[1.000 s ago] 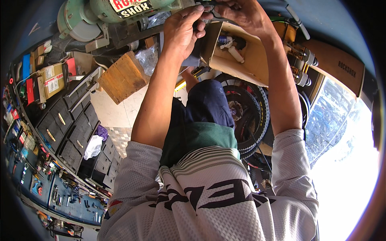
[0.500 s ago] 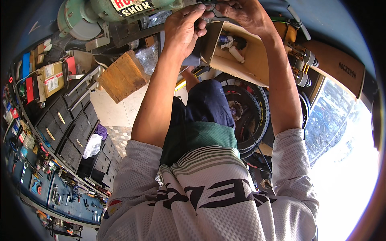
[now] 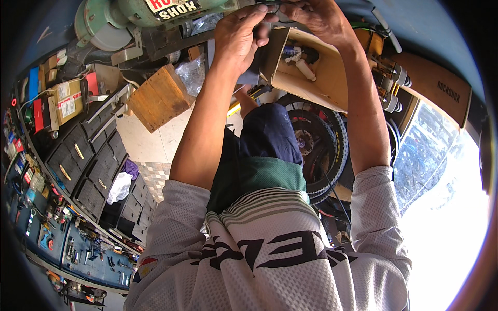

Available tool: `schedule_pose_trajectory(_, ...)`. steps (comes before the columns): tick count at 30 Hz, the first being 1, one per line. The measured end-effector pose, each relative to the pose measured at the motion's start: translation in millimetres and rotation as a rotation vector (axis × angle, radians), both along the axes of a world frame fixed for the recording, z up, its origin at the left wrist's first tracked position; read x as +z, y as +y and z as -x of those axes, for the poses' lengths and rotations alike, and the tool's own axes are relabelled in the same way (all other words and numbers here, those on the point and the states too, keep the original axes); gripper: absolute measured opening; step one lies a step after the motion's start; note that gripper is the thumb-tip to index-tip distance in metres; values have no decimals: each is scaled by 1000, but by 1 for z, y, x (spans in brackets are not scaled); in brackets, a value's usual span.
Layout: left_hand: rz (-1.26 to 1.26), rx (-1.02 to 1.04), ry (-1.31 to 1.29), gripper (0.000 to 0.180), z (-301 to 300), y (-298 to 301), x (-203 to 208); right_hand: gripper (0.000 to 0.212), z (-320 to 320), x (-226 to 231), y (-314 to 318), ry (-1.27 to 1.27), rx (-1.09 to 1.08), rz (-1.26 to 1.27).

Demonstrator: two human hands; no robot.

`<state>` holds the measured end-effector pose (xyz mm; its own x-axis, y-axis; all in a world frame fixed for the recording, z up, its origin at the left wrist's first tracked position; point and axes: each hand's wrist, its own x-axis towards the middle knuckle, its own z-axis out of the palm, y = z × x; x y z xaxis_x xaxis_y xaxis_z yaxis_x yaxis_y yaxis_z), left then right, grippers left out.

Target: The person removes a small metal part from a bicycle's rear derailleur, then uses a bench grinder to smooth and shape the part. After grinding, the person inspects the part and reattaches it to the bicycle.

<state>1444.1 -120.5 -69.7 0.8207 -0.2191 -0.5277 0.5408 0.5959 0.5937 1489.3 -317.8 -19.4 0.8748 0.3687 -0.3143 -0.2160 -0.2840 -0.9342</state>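
Both arms reach up to the top edge of the view. My left hand (image 3: 239, 37) is closed, its thumb and index finger pinched together near a small dark piece (image 3: 273, 9). My right hand (image 3: 319, 22) curls toward the same piece from the other side, fingers bent in a pinch. Fingers and the frame's edge hide most of that piece, so its kind does not show. Below my right hand stands an open cardboard box (image 3: 329, 89) holding a white tube (image 3: 305, 69) and other small items. A green bench grinder (image 3: 106, 31) sits left of my left hand.
A wooden block (image 3: 158, 99) and a see-through plastic bag (image 3: 191, 76) lie left of my left forearm. Bicycle wheels (image 3: 340, 142) stand below the box. Dark drawers (image 3: 72, 158) and a blue tool panel (image 3: 98, 267) line the left. Suspension fork parts (image 3: 390, 93) lie at right.
The fingers of my left hand have shifted slightly, and its lower fingers are blurred by motion. My right hand stays almost in place. Nothing else visibly differs.
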Motion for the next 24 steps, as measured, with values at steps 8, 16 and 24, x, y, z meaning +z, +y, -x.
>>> schedule_pose_trajectory(8, -2, -4, 1, 25, -1, -2, 0, 39, -2, -4, -4, -2, 7, 92)
schedule_pose_trajectory(16, 18, -5, 5, 25, 0, -3, -5, 45, -3, -6, -7, -86, 52, 77)
schedule_pose_trajectory(24, 37, -6, 10, 26, -1, -4, -9, 45, -5, -9, -7, -42, 42, 39)
